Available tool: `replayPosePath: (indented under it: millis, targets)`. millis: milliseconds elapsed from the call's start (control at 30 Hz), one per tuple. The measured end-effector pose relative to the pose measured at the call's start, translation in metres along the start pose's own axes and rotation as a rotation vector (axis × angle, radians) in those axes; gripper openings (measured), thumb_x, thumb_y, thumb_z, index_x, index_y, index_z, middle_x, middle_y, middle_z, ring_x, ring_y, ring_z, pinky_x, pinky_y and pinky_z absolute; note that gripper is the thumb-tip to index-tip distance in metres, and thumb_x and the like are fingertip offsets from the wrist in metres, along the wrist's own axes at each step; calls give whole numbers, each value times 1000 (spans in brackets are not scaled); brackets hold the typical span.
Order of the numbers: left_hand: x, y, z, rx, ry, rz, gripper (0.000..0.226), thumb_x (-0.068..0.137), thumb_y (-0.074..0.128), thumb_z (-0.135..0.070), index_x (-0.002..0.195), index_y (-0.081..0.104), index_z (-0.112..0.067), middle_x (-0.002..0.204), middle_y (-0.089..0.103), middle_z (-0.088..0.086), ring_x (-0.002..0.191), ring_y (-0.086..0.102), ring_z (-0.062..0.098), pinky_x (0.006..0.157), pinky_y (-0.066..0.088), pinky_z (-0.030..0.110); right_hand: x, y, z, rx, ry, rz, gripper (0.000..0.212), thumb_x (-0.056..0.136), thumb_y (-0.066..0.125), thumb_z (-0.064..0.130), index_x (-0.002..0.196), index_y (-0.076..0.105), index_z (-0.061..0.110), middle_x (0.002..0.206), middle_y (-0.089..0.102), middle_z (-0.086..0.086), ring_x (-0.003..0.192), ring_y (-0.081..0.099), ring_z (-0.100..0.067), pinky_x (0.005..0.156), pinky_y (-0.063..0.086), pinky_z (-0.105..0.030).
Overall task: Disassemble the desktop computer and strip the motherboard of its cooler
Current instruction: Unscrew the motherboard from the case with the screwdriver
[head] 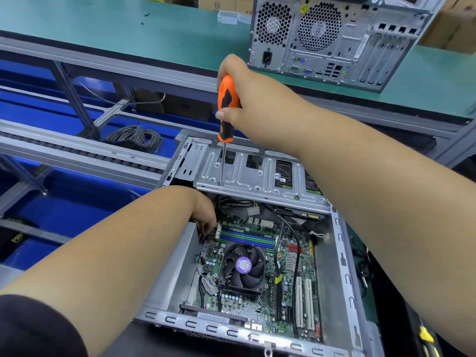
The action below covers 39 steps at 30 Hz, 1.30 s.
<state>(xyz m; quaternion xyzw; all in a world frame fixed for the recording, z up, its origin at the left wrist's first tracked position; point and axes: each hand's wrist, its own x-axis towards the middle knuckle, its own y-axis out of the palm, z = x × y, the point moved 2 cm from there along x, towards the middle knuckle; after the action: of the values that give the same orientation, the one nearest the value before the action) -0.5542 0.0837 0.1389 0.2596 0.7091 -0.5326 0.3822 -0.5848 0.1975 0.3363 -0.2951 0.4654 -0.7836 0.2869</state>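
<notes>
Motherboard (260,276) exposed in case; right hand (247,99) grips screwdriver (226,109) (upright) on drive cage (257,173); left hand (203,212) fingers curled at case edge, grip unclear.

Orange-black screwdriver (226,104); green motherboard (260,276); fan (243,266) sticker perhaps purple.

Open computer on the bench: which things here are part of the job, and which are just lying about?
In use: screwdriver in right hand, drive cage, cooler fan, motherboard, left hand inside the case.

Lying about: second computer, cable coil, clear plastic box.
</notes>
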Motion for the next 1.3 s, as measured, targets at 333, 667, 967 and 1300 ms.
replayPosePath:
  millis: [333, 667, 967, 1300]
  targets:
    - [5, 0, 2, -5, 13, -4, 37, 92, 57, -11, 126, 55, 2, 67, 55, 0, 29, 44, 0, 34, 30, 6, 2, 0, -3, -7, 8, -7, 30, 96, 59, 28, 117, 38, 20, 88, 62, -3, 66, 53, -15, 54, 36, -30]
    - [10, -1, 2, 59, 19, -11, 31, 93, 57, -15, 122, 58, -3, 94, 68, 8, 49, 46, 5, 38, 34, 11, 9, -2, -3, -3, 11, 42, 35, 95, 61, 28, 121, 39, 19, 90, 61, -2, 71, 56, -17, 55, 39, -30]
    - [29, 4, 0, 87, 13, -87, 44, 106, 33, -28, 120, 62, 2, 118, 68, 12, 86, 66, 20, 79, 46, 25, 9, -3, -3, -5, -3, 47, 35, 95, 61, 28, 122, 39, 20, 83, 56, 2, 66, 51, -14, 54, 37, -30]
    - [23, 0, -1, 289, 67, -62, 39, 99, 41, 1, 136, 53, -1, 131, 59, 11, 115, 55, 24, 100, 39, 30, 4, -3, -7, 17, -12, 35, 34, 95, 60, 27, 121, 40, 20, 77, 53, 7, 62, 48, -10, 52, 32, -28]
